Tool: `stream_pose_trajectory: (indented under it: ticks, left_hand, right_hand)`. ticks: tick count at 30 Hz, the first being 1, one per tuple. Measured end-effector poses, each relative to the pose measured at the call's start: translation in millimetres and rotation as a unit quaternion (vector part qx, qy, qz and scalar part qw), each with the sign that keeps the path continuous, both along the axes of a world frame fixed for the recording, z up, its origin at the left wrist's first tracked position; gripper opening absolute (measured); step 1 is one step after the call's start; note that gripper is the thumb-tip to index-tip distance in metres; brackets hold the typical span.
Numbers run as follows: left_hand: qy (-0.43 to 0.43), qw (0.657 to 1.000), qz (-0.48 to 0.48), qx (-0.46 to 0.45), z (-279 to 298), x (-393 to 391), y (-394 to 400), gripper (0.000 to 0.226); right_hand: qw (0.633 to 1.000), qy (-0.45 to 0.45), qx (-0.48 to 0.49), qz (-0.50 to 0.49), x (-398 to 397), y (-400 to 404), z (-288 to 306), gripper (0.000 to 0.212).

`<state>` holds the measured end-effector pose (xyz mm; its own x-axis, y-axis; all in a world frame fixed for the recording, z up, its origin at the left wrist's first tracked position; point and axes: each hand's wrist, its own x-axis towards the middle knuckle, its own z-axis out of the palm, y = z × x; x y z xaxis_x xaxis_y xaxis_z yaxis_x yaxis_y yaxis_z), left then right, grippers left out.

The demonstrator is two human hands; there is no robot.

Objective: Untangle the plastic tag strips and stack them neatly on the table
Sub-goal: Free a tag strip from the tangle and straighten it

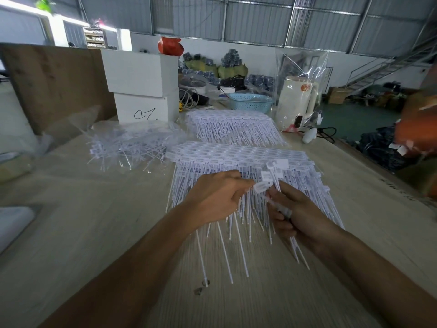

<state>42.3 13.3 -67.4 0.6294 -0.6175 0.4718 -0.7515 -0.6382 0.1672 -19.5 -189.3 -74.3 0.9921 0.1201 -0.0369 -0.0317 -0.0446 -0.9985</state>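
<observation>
Strips, white with flat label heads, we hold between both hands: left hand pinches one head, right hand grips their tails.

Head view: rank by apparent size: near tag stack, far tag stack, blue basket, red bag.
1. near tag stack
2. far tag stack, though farther off, so unsure
3. blue basket
4. red bag
</observation>
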Motion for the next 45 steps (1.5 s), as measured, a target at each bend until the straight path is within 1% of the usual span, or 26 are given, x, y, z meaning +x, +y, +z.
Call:
stream_pose_trajectory:
  ticks: [5,9,12,16,20,23,25,26,28,32,34,37,38,40,45]
  left_hand:
    - [-0.027,0.999,0.008,-0.03,-3.1,-3.3,-2.9,0.032]
    - [0.018,0.994,0.01,-0.109,-2.4,-5.8,-6.0,0.035]
    - [0.044,0.989,0.004,-0.139,-1.0,-9.1,-12.1,0.025]
    - [0.038,0.988,-0.017,-0.148,-0.7,-13.9,-16.5,0.021]
    - [0.055,0.988,-0.024,-0.144,-1.2,-11.0,-16.4,0.02]
    - [0.043,0.991,-0.021,-0.126,-2.9,-10.2,-14.7,0.025]
    - [0.045,0.989,-0.028,-0.137,-2.2,-11.9,-15.0,0.029]
    - [0.061,0.984,-0.042,-0.16,-1.7,-12.6,-16.2,0.03]
    - [0.116,0.965,-0.085,-0.221,-1.1,-13.0,-19.1,0.027]
    - [0.212,0.924,-0.131,-0.291,0.6,-12.6,-19.2,0.024]
    - [0.265,0.894,-0.151,-0.329,0.8,-11.6,-18.0,0.023]
    - [0.37,0.835,-0.15,-0.38,1.6,-9.5,-17.8,0.022]
    - [0.386,0.823,-0.152,-0.388,1.8,-8.5,-17.2,0.022]
    - [0.389,0.811,-0.17,-0.402,1.9,-6.8,-14.9,0.021]
    - [0.38,0.797,-0.2,-0.424,4.7,-4.3,-12.0,0.022]
  right_hand:
    - [1.0,-0.002,0.007,-0.03,3.4,-1.1,0.7,0.023]
    - [0.998,0.014,0.048,-0.032,6.3,-2.5,-1.0,0.026]
    - [0.996,0.01,0.072,-0.043,8.6,-4.7,-3.0,0.029]
    - [0.996,0.012,0.084,-0.019,7.9,-5.2,-4.1,0.028]
    - [0.997,0.013,0.075,-0.008,6.5,-4.4,-3.5,0.031]
    - [0.998,0.002,0.061,-0.02,6.7,-4.9,-3.4,0.032]
    - [0.998,-0.008,0.059,-0.026,6.2,-4.4,-3.7,0.032]
    - [0.998,-0.013,0.059,-0.026,5.8,-4.2,-3.7,0.031]
    - [0.998,-0.018,0.064,-0.019,4.7,-3.3,-3.5,0.029]
    - [0.992,-0.015,0.128,0.013,3.7,-2.8,-1.8,0.026]
    - [0.987,-0.008,0.16,0.033,3.5,-3.9,-0.3,0.025]
    - [0.979,0.01,0.193,0.07,3.1,-7.2,2.1,0.025]
    - [0.976,0.015,0.201,0.08,3.1,-7.9,2.7,0.026]
    - [0.973,0.023,0.212,0.089,2.8,-8.4,3.7,0.027]
    - [0.97,0.029,0.222,0.096,0.0,-7.7,6.3,0.031]
